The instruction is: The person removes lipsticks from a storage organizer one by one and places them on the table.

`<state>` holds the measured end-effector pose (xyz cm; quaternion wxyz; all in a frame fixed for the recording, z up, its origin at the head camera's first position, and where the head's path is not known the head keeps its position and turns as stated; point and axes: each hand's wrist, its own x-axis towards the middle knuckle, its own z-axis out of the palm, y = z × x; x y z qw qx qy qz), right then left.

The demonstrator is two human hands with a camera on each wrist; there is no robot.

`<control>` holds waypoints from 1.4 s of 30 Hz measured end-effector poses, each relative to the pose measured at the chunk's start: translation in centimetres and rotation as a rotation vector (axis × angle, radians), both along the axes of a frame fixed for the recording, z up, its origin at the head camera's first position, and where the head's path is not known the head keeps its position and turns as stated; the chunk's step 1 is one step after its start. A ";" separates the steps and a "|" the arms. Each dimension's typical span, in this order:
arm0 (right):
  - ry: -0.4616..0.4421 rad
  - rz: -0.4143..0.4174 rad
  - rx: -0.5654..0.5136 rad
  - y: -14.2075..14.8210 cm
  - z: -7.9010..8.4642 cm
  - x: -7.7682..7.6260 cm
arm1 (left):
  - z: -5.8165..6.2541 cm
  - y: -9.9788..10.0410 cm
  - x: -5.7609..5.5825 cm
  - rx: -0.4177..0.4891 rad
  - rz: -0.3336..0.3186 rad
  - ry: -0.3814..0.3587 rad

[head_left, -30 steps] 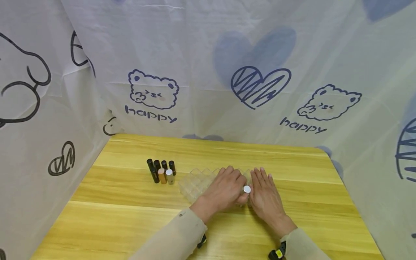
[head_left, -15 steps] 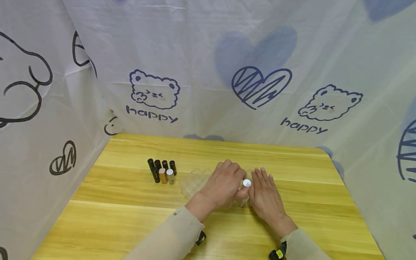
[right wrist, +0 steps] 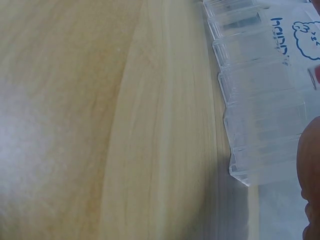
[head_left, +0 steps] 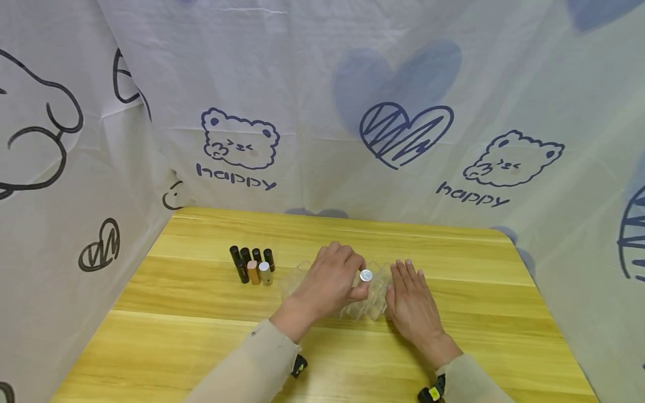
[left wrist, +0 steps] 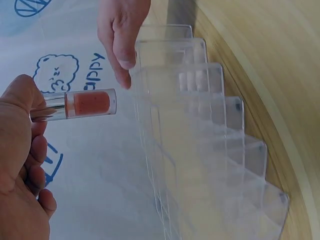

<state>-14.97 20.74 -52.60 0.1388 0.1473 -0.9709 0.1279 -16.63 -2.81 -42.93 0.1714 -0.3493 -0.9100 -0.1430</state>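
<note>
My left hand [head_left: 327, 280] pinches a lip gloss tube [left wrist: 90, 103] by its silver cap. The tube's clear end with pinkish-red content points at the table. It is above the clear plastic organizer [head_left: 375, 302], whose slanted compartments run in a stepped row. In the left wrist view the tube is apart from the organizer's top edges. My right hand [head_left: 414, 305] lies with straight fingers alongside the organizer's right end, the thumb close to its wall. The right wrist view shows part of this hand [right wrist: 310, 170] next to the organizer's end [right wrist: 265, 145]. My left forearm and hand cover the organizer's middle.
Several lipstick tubes stand grouped left of the organizer: black ones [head_left: 242, 271], an orange-gold one [head_left: 253, 273] and one with a silver-white cap [head_left: 265, 274]. The wooden table [head_left: 201, 347] meets a printed white cloth [head_left: 322, 190] at the back.
My left hand has moved left and slightly away from me with the lip gloss tube, uncovering the organizer's right part. My right hand has stayed in place.
</note>
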 end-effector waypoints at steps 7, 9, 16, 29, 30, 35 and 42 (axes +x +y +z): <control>-0.004 0.003 -0.009 0.0 0.1 0.1 | 0.2 -2.0 0.1 -0.017 0.032 0.003; -0.014 0.003 -0.012 0.0 0.1 0.1 | 0.3 -2.7 0.2 -0.025 0.042 -0.014; -0.053 -0.004 -0.004 0.0 0.2 0.1 | 0.6 -5.1 0.4 -0.017 0.068 -0.019; -0.039 0.003 -0.021 0.0 0.0 0.1 | 1.0 -8.9 1.1 0.059 0.082 0.040; -0.043 0.003 -0.020 0.0 0.0 0.1 | 1.1 -9.3 1.1 0.059 0.089 0.032; -0.045 0.004 -0.015 0.0 0.0 0.1 | 1.3 -11.5 1.6 0.054 0.145 -0.028; -0.050 0.008 -0.009 0.1 -0.1 0.1 | 0.8 -14.6 2.2 0.059 0.188 0.028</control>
